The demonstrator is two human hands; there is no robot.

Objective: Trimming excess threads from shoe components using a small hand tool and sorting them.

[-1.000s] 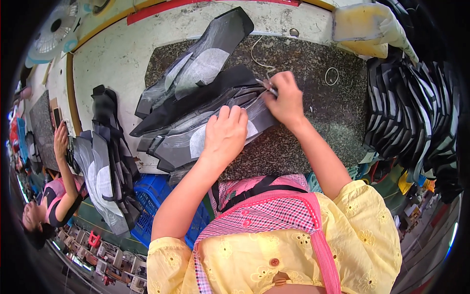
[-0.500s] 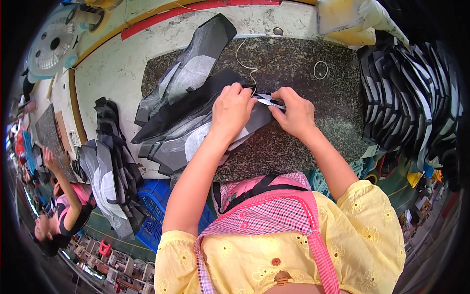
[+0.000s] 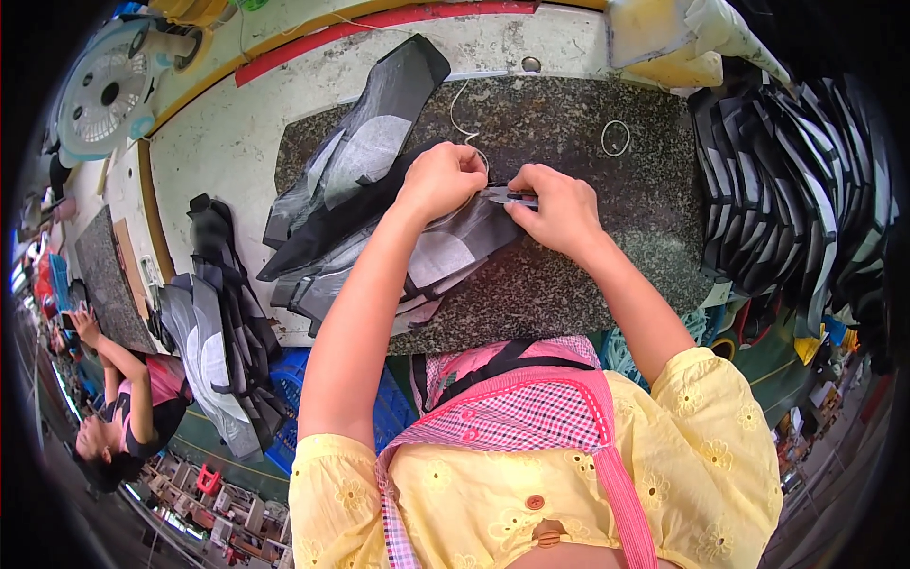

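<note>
Head view: over the dark speckled slab (image 3: 626, 218) on the pale surface (image 3: 223, 123), both hands meet near the right end of a bundle of black-and-grey cut pieces (image 3: 455, 242). The left hand (image 3: 442, 180) is closed, its fingertips drawn together by the bundle's end; whether they pinch the pale cord (image 3: 453, 116) there cannot be told. The right hand (image 3: 559, 211) grips small metal snips (image 3: 507, 197), the blades pointing left toward the other hand, at the pieces' end.

The bundle lies slantwise under the left forearm, its left end reaching past the slab's left edge. A second bundle (image 3: 374, 142) of the same kind lies just beyond it, pointing toward the slab's far edge. The cord winds from that far edge down to the left hand. A thin pale loop (image 3: 602, 138) lies apart, toward the slab's far right corner. Near that corner stands a yellowish container (image 3: 664, 38).

A tall row of similar pieces (image 3: 758, 190) stands just beyond the slab's right edge. More lie in a heap (image 3: 194, 327) at the surface's near left, beside a blue basket (image 3: 384, 417) below the near edge. Farther left are a fan (image 3: 109, 90) and a co-worker (image 3: 147, 408) in pink and black, arms reaching toward another slab (image 3: 109, 275).
</note>
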